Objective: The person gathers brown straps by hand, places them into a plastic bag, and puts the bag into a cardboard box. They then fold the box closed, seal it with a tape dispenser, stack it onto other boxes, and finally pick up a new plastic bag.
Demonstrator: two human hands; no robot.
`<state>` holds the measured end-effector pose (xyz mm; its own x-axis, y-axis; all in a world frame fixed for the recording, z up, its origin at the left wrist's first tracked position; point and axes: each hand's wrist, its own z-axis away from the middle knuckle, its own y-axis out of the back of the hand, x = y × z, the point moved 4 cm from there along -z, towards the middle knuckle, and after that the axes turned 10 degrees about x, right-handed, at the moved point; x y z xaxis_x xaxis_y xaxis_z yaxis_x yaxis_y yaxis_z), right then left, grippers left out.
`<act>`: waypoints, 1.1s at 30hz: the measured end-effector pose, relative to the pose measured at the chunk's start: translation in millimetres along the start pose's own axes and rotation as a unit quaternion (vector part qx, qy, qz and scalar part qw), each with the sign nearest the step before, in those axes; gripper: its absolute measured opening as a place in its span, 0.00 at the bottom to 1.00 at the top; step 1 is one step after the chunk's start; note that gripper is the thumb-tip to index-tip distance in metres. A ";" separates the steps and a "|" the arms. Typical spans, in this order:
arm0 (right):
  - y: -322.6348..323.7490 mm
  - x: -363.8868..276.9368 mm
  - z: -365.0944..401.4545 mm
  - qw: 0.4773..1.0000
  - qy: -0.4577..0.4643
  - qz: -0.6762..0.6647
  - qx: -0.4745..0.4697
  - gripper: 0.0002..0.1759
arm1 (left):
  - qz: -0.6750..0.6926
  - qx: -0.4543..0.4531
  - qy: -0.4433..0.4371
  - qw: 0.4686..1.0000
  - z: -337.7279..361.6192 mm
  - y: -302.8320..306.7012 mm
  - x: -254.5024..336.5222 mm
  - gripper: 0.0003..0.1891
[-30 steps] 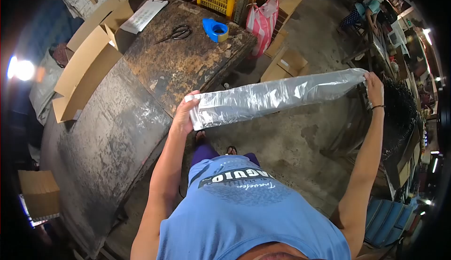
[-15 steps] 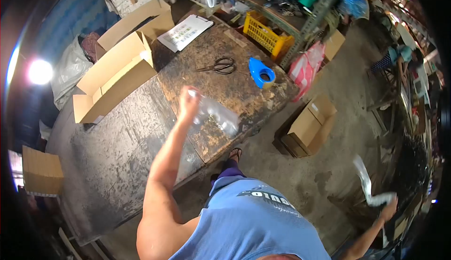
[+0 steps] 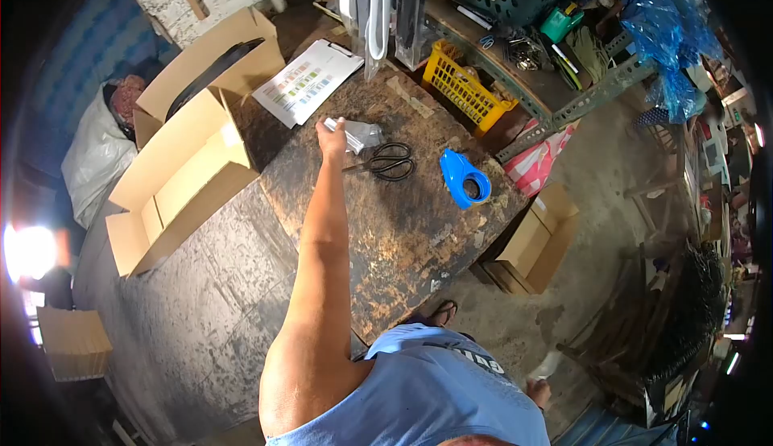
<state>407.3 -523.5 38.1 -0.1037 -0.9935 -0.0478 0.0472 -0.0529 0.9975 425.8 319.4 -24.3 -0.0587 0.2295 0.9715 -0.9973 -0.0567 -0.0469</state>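
Note:
My left hand is stretched far over the worn table, its fingers closed on a crumpled clear plastic bag. Just beside the bag lie black-handled scissors, blades partly hidden. A blue tape dispenser rests farther right. Beyond my left hand is a clipboard with a printed colour chart. My right hand hangs low by my right side, partly behind my shirt. A pale, see-through plastic strip sticks out from it, blurred.
An open long cardboard box stands at the table's left, another box behind it. A yellow crate sits under the shelf. On the floor right of the table is an open carton. Long plastic-wrapped strips hang at the back.
My left hand has moved forward with the plastic bag, towards the clipboard and scissors. My right hand has swung in from the far right to my side. The view has shifted.

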 end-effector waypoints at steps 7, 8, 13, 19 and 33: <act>13.7 -178.2 7.0 0.939 0.191 -0.137 -0.250 0.14 | -0.142 -0.131 -0.316 0.929 113.8 -5.0 44.5 0.20; 28.4 -213.2 5.1 0.920 0.232 -0.160 -0.272 0.14 | -0.104 -0.271 -0.322 0.901 153.8 -5.1 46.6 0.18; 66.5 -319.2 -22.4 0.804 0.363 -0.178 -0.435 0.13 | -0.064 -0.631 -0.330 0.699 366.9 34.6 45.5 0.30; 121.9 -324.9 -99.4 0.783 0.485 -0.138 -0.364 0.09 | -0.112 -0.679 -0.024 0.725 413.9 44.9 24.8 0.09; 169.9 -338.4 -132.7 0.809 0.461 -0.319 -0.178 0.10 | -0.036 -0.570 -0.039 0.820 469.9 -14.0 89.1 0.30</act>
<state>582.3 -209.7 216.8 0.5577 -0.3974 -0.7288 0.5765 -0.4462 0.6845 455.3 -116.0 172.1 -0.0399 0.1270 0.9911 -0.3930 0.9099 -0.1324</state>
